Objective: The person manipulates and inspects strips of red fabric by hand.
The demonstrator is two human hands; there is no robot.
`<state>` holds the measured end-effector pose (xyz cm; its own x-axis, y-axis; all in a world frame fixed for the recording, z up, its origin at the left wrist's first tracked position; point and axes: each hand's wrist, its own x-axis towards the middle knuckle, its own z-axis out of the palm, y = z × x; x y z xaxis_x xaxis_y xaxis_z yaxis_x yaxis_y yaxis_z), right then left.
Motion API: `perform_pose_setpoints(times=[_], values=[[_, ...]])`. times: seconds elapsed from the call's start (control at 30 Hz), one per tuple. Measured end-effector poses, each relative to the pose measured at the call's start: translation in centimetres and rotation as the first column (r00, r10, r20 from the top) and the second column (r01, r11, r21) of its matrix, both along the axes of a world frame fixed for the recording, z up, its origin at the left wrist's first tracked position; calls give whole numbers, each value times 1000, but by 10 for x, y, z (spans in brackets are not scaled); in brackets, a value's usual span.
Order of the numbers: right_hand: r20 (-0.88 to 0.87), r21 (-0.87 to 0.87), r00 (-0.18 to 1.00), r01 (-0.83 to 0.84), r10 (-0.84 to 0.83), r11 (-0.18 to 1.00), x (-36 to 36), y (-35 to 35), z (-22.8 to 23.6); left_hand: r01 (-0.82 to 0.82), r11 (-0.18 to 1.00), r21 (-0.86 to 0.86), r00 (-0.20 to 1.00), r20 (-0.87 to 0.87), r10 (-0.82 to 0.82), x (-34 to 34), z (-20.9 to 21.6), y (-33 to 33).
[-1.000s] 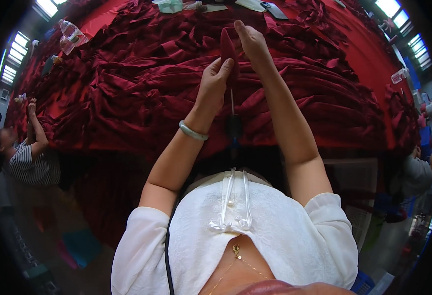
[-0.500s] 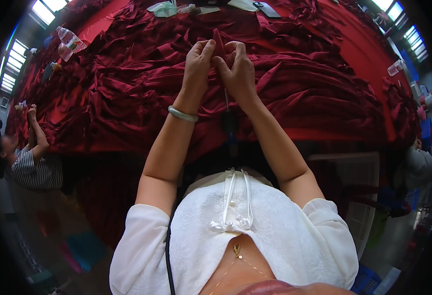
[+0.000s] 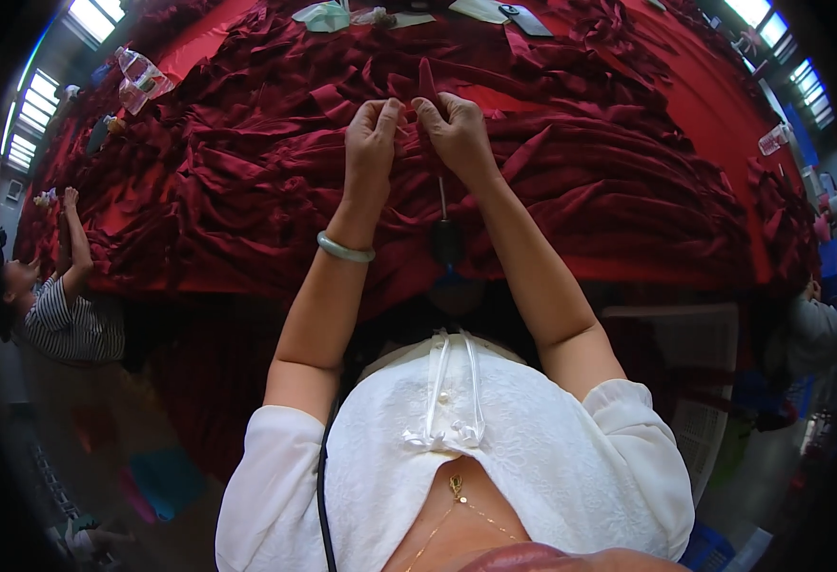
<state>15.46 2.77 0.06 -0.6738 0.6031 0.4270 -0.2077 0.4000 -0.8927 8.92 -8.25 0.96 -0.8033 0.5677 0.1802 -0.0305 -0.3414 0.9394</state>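
Over the table's near half, my right hand (image 3: 459, 138) pinches a narrow dark red fabric strip (image 3: 426, 81), whose pointed end stands up past the fingertips. My left hand (image 3: 371, 148) is a little to its left, thumb and fingers pressed together; whatever sits in that pinch is too small to make out. Below the hands, a thin metal rod (image 3: 442, 198) rises from a dark handle (image 3: 446, 238) by the table's near edge. Heaped dark red fabric (image 3: 275, 181) lies around and beneath both hands.
A clear plastic bottle (image 3: 140, 78) lies at the far left, and a clear container (image 3: 773, 139) at the right. A phone (image 3: 525, 19) and a pale green mask-like item (image 3: 323, 16) are at the back. One person (image 3: 71, 319) works at left, another (image 3: 812, 334) at right.
My hands have moved apart slightly, the left one coming nearer and to the left. The strip's tip stays upright beside my right fingers.
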Motion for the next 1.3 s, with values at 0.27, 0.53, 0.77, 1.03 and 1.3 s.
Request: perform_pose_setpoints(times=[0.27,0.53,0.77,1.03,1.3], values=[[-70,-319,993,-112,94,941,19,25,-7,73,997,-29,988,-132,-76,-19,8,44],[157,351,893,348,-421,869,-102,160,64,166,986,-19,985,40,-165,26,-8,3],[172,342,970,107,-175,934,-93,45,36,99,981,-166,989,-93,-116,33,-24,-30],[70,356,958,238,-279,904,12,-14,21,-21,1000,4,1000,14,21,-4,9,7],[7,44,990,143,-143,989,7,26,0,103,994,20,994,-47,-102,-10,-4,31]])
